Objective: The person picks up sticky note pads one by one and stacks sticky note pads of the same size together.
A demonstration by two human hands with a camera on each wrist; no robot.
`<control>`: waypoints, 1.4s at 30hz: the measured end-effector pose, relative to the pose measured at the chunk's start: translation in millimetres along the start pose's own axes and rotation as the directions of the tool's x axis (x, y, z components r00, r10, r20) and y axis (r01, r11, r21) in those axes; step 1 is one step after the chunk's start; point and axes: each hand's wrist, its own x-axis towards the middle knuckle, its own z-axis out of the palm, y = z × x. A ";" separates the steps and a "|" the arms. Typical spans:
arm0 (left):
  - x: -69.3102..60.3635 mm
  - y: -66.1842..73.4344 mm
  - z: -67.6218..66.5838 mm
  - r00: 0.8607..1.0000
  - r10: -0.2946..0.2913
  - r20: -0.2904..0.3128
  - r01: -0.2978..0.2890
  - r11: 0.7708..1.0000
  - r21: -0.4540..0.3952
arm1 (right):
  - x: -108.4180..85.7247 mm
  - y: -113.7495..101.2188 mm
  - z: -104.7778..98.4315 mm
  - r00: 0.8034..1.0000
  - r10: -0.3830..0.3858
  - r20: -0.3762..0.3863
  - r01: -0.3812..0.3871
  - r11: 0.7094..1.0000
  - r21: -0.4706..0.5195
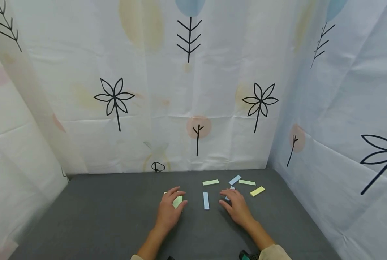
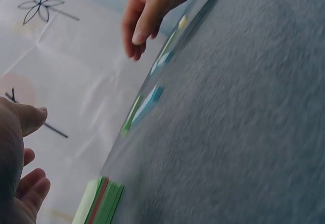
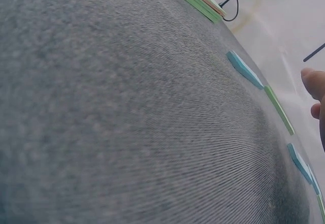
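Observation:
My left hand (image 1: 168, 213) hovers beside a low stack of flat pieces (image 1: 178, 201), fingers loosely bent and holding nothing. In the left wrist view this stack (image 2: 99, 203) shows green layers with one reddish layer, below and apart from the fingers. My right hand (image 1: 238, 206), its fingers relaxed, is over a blue block (image 1: 227, 198) that it partly hides; no grip on it shows. Between the hands lies another flat blue block (image 1: 206, 200). In the right wrist view, the fingers (image 3: 316, 84) stand clear of the blocks on the table.
Behind the hands lie a green block (image 1: 210, 182), another blue block (image 1: 235, 180) and a second green block (image 1: 247, 182). A yellow block (image 1: 257, 191) lies to the right. White printed cloth (image 1: 154, 137) encloses the grey table (image 1: 108, 216) at the back and sides.

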 end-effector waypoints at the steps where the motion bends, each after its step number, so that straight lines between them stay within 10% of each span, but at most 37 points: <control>1: -0.1 3.1 2.4 1.000 0.007 0.017 -0.007 1.000 -0.013 | -1.0 -0.3 0.0 1.000 0.012 0.004 -0.012 1.000 0.000; 13: -6.7 27.3 26.6 0.983 -0.048 0.178 0.087 0.972 -0.218 | -4.3 -3.0 4.8 0.997 -0.001 -0.071 0.001 1.000 0.010; 22: -14.2 28.0 52.4 0.973 -0.094 0.212 0.158 0.937 -0.310 | 4.3 -7.9 10.6 0.970 0.214 -0.112 -0.198 0.970 0.142; 32: -19.4 24.3 76.8 0.955 -0.142 0.260 0.181 0.974 -0.133 | 13.6 -10.9 15.2 0.968 0.187 -0.170 -0.161 0.974 0.157; 42: -20.4 23.5 86.2 0.969 -0.130 0.209 0.125 0.992 0.035 | 15.3 -9.6 14.3 0.960 0.236 -0.151 -0.208 0.962 0.178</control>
